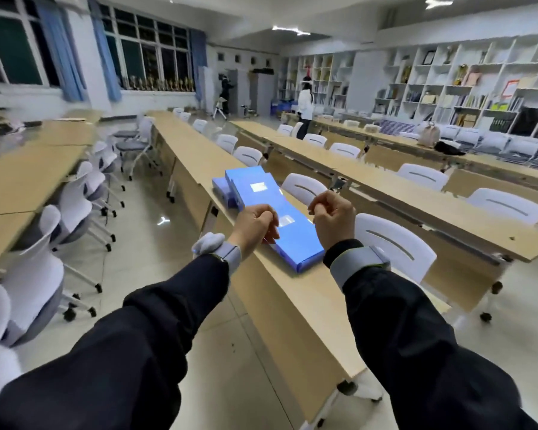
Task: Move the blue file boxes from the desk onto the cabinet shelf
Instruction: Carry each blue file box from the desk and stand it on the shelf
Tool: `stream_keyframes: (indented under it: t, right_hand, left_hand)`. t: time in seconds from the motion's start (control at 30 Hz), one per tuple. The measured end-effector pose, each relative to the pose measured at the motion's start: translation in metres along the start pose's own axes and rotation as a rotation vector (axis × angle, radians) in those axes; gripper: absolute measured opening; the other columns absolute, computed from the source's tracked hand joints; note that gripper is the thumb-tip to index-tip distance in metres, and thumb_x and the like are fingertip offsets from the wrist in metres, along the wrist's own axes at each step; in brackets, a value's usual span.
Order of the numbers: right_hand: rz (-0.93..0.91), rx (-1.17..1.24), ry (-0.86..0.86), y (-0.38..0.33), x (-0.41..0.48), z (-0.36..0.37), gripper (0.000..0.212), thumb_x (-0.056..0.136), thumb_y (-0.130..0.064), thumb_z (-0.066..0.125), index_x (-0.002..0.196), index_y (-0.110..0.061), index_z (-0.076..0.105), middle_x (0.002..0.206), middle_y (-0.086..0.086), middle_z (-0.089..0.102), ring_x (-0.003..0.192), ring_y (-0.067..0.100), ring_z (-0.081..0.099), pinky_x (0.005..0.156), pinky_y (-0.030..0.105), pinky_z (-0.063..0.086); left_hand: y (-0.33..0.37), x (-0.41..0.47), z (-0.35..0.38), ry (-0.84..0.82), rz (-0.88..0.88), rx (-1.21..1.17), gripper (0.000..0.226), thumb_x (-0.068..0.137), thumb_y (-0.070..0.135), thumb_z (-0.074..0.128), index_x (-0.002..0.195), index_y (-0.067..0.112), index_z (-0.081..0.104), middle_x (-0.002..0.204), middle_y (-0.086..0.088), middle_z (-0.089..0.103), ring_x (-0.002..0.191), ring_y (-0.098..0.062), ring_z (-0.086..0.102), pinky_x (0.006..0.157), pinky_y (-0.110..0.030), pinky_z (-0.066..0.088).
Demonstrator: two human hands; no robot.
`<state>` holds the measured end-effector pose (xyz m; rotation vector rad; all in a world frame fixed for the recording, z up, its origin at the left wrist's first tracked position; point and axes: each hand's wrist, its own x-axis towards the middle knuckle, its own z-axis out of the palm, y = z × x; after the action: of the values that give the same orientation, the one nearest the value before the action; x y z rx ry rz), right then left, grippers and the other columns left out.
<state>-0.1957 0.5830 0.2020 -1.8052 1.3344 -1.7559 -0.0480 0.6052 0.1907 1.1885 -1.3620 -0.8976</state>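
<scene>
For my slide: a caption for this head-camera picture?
Both hands, left hand and right hand, hover loosely curled over blue file boxes on a desk.

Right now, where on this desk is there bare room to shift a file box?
Bare desk runs from the nearest blue file box toward the camera, and again beyond the far boxes up the row. The middle stretch is crowded: boxes overlap there, with both hands above.

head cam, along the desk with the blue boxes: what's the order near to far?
Nearest blue file box, lying flat between the left hand and right hand → second blue file box with a white label → the stacked blue file boxes behind it → bare desk top running on toward the far wall.
</scene>
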Motion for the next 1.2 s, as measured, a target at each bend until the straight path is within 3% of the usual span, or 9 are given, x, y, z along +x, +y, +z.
stream_keyframes:
  t: [0.23, 0.47, 0.63, 0.77, 0.83, 0.9, 0.97, 1.07, 1.2]
  right_hand:
    - [0.137, -0.131, -0.125, 0.124, 0.096, 0.077, 0.024, 0.073, -0.002, 0.045, 0.062, -0.017, 0.058, 0.063, 0.002, 0.059, 0.061, 0.022, 0.053, 0.054, 0.023, 0.036]
    - [0.330, -0.229, -0.241, 0.244, 0.160, 0.128, 0.027, 0.071, -0.001, 0.041, 0.061, -0.021, 0.057, 0.075, 0.014, 0.067, 0.073, 0.032, 0.060, 0.067, 0.036, 0.049]
    - [0.489, -0.420, -0.422, 0.316, 0.173, 0.141, 0.025, 0.074, -0.007, 0.042, 0.068, -0.024, 0.059, 0.082, 0.005, 0.066, 0.069, 0.024, 0.052, 0.061, 0.027, 0.039]
    - [0.578, -0.495, -0.514, 0.373, 0.186, 0.161, 0.019, 0.078, -0.010, 0.043, 0.078, -0.021, 0.059, 0.084, 0.005, 0.061, 0.077, 0.026, 0.053, 0.069, 0.031, 0.044]
    - [0.614, -0.498, -0.525, 0.395, 0.188, 0.173, 0.018, 0.082, -0.012, 0.048, 0.095, -0.016, 0.059, 0.100, 0.009, 0.062, 0.091, 0.027, 0.055, 0.083, 0.037, 0.045]
    - [0.673, -0.496, -0.526, 0.420, 0.188, 0.187, 0.032, 0.085, -0.014, 0.051, 0.116, -0.008, 0.051, 0.121, 0.014, 0.056, 0.112, 0.029, 0.050, 0.096, 0.039, 0.039]
    - [0.723, -0.551, -0.532, 0.439, 0.184, 0.195, 0.046, 0.086, -0.018, 0.052, 0.129, -0.005, 0.041, 0.133, 0.017, 0.046, 0.125, 0.031, 0.039, 0.102, 0.041, 0.033]
    - [0.795, -0.650, -0.522, 0.471, 0.196, 0.208, 0.055, 0.088, -0.025, 0.050, 0.136, -0.006, 0.032, 0.142, 0.017, 0.038, 0.132, 0.032, 0.031, 0.106, 0.041, 0.027]
    - [0.794, -0.699, -0.555, 0.492, 0.223, 0.219, 0.058, 0.091, -0.029, 0.047, 0.138, -0.002, 0.027, 0.143, 0.020, 0.034, 0.133, 0.033, 0.028, 0.108, 0.036, 0.020]
  left_hand:
    - [-0.092, 0.129, -0.005, 0.078, -0.218, 0.070, 0.034, 0.090, -0.001, 0.030, 0.064, 0.008, 0.049, 0.058, -0.013, 0.053, 0.035, -0.010, 0.051, 0.035, -0.012, 0.035]
    - [-0.177, 0.240, 0.019, 0.116, -0.476, 0.043, 0.032, 0.091, 0.002, 0.027, 0.068, 0.010, 0.047, 0.057, -0.012, 0.052, 0.033, -0.011, 0.045, 0.035, -0.016, 0.030]
    - [-0.237, 0.287, 0.041, 0.106, -0.604, 0.043, 0.030, 0.096, 0.010, 0.030, 0.073, 0.013, 0.049, 0.063, -0.007, 0.056, 0.037, -0.011, 0.047, 0.042, -0.019, 0.031]
    - [-0.294, 0.323, 0.059, 0.104, -0.714, 0.071, 0.022, 0.096, 0.027, 0.040, 0.106, 0.010, 0.050, 0.085, -0.001, 0.053, 0.065, -0.011, 0.050, 0.055, -0.027, 0.041]
    - [-0.316, 0.334, 0.063, 0.110, -0.824, 0.046, 0.042, 0.096, 0.036, 0.042, 0.126, 0.007, 0.043, 0.101, -0.003, 0.053, 0.078, -0.015, 0.050, 0.063, -0.029, 0.045]
    - [-0.340, 0.345, 0.070, 0.096, -0.953, -0.018, 0.063, 0.093, 0.045, 0.044, 0.142, 0.009, 0.026, 0.135, -0.008, 0.046, 0.107, -0.023, 0.050, 0.086, -0.036, 0.048]
    - [-0.360, 0.348, 0.077, 0.098, -1.030, -0.085, 0.085, 0.090, 0.053, 0.047, 0.150, 0.011, 0.005, 0.153, -0.007, 0.027, 0.135, -0.028, 0.037, 0.110, -0.044, 0.035]
    - [-0.386, 0.365, 0.090, 0.145, -1.087, -0.126, 0.098, 0.085, 0.060, 0.051, 0.150, 0.011, -0.003, 0.156, -0.008, 0.024, 0.141, -0.031, 0.030, 0.114, -0.048, 0.028]
    - [-0.401, 0.385, 0.098, 0.263, -1.039, -0.156, 0.092, 0.080, 0.062, 0.057, 0.143, 0.005, 0.022, 0.142, -0.007, 0.046, 0.129, -0.028, 0.046, 0.109, -0.044, 0.037]
